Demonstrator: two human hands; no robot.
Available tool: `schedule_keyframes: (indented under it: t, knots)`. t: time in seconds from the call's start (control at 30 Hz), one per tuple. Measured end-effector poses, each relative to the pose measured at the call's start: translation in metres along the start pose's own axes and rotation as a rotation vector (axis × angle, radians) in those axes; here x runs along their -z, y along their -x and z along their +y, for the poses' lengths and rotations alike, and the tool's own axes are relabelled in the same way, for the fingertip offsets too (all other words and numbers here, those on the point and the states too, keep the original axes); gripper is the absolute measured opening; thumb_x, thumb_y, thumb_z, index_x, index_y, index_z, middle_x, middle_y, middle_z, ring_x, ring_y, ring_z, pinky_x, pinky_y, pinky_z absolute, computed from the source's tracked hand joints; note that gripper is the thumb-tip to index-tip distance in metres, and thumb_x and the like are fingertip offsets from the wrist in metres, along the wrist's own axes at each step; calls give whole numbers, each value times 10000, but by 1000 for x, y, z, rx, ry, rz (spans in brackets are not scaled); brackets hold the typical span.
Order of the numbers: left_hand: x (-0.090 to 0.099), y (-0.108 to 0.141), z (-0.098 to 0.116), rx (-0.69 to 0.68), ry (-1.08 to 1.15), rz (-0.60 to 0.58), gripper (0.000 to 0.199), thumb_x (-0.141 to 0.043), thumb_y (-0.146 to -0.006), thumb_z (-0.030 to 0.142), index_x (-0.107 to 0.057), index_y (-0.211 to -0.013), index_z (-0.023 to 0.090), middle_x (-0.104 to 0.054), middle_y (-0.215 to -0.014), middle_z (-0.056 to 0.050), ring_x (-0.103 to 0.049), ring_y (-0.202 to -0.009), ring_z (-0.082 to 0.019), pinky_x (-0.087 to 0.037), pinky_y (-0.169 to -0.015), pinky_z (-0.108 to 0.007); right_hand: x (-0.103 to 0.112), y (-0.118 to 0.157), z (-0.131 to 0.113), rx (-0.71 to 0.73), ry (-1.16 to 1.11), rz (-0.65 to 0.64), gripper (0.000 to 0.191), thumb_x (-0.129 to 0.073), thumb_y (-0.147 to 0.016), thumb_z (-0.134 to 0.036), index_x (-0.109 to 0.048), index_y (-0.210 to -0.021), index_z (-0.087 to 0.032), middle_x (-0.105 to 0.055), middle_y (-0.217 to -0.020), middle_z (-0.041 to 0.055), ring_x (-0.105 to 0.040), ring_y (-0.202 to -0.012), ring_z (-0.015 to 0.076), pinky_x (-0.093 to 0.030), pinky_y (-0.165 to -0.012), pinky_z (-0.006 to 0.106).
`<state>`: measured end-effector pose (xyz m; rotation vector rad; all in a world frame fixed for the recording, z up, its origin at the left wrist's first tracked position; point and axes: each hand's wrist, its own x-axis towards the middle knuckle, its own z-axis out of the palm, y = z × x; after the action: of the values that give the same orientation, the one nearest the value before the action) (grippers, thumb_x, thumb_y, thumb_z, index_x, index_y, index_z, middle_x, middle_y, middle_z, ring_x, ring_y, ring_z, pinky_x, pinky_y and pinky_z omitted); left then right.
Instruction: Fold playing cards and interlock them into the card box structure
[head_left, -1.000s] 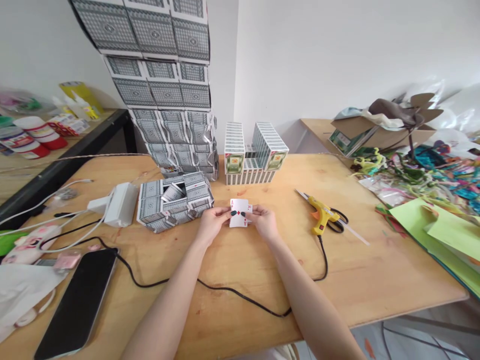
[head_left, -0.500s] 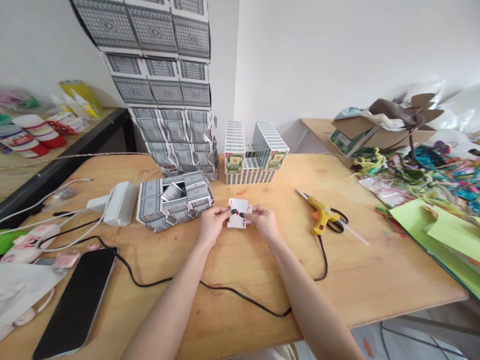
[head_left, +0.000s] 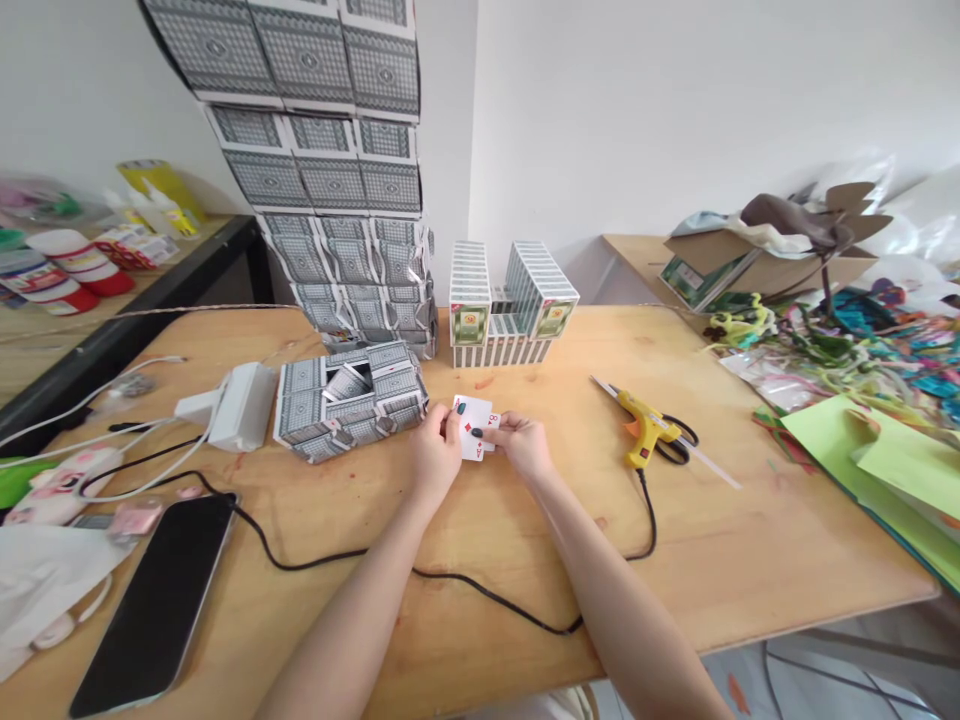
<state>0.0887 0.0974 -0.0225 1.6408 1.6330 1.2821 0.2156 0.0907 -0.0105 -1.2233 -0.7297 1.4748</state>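
Observation:
My left hand (head_left: 436,448) pinches the left edge of an ace of diamonds (head_left: 471,447), its dark-nailed thumb lying on the face. From the other side, my right hand (head_left: 526,446) is closed on the cards, thumb across the front. A second playing card (head_left: 494,421) with a red 8 at its corner peeks out behind the ace on the right. My fingers behind the cards are hidden. Just left of my left hand lies a block built of grey-backed cards (head_left: 307,400), with an opening in its top.
A tall tower of cards (head_left: 311,180) rises behind the block. Green-and-white stacked boxes (head_left: 469,325) stand at the table's back. A yellow glue gun (head_left: 643,425) rests on scissors (head_left: 684,445) at right; its black cord (head_left: 495,597) crosses before me. A phone (head_left: 154,600) lies front left.
My left hand has turned and shifted slightly left along the cards. The ace is now tilted a little, and more of the 8's corner shows.

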Motion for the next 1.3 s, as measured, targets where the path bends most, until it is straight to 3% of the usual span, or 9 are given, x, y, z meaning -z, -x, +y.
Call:
schedule_keyframes:
  t: [0.37,0.6,0.73,0.97,1.17,1.3]
  knots:
    - [2,-1,7,-38,-170,117,368,-434,-820,338,-384,-491,181,-407,-465,20,-349,-494,-92,-219,-526,-224,-6,3,1,29,61,7,328,-798,-392,-320,-576,-585,-174,-670,-564,20,-646,-569,215,-522,-542,311]
    - [1,-3,0,27,-154,122,338,-421,-827,357,-464,-544,176,-473,-494,13,-375,-490,-90,-231,-516,-214,2,-3,3,-33,-19,-205,298,-746,-521,-354,-645,-726,-164,-700,-738,44,-660,-708,211,-536,-646,320]
    - [2,-4,-2,-10,-228,130,323,-407,-840,337,-483,-571,176,-506,-514,-4,-382,-482,-95,-226,-520,-222,5,-4,4,-37,-28,-283,290,-716,-569,-346,-659,-784,-160,-696,-799,52,-657,-775,206,-531,-706,327]
    - [-3,6,2,-250,-422,106,327,-390,-861,318,-487,-579,184,-495,-529,-25,-457,-536,-123,-258,-559,-245,3,-6,12,146,144,-124,199,-615,-646,-314,-651,-774,-166,-696,-748,34,-651,-703,191,-518,-702,311]
    - [-10,15,4,-537,-417,71,241,-376,-871,232,-489,-664,184,-516,-591,-23,-490,-599,-144,-318,-596,-264,0,-3,16,317,417,112,248,-531,-730,-345,-645,-859,-167,-694,-726,32,-642,-699,183,-495,-653,273]
    - [-12,16,7,-656,-429,76,185,-382,-864,176,-477,-704,179,-514,-602,-20,-493,-607,-145,-332,-590,-271,-2,0,17,403,538,219,281,-496,-771,-379,-651,-888,-175,-681,-691,36,-634,-698,182,-477,-647,266]
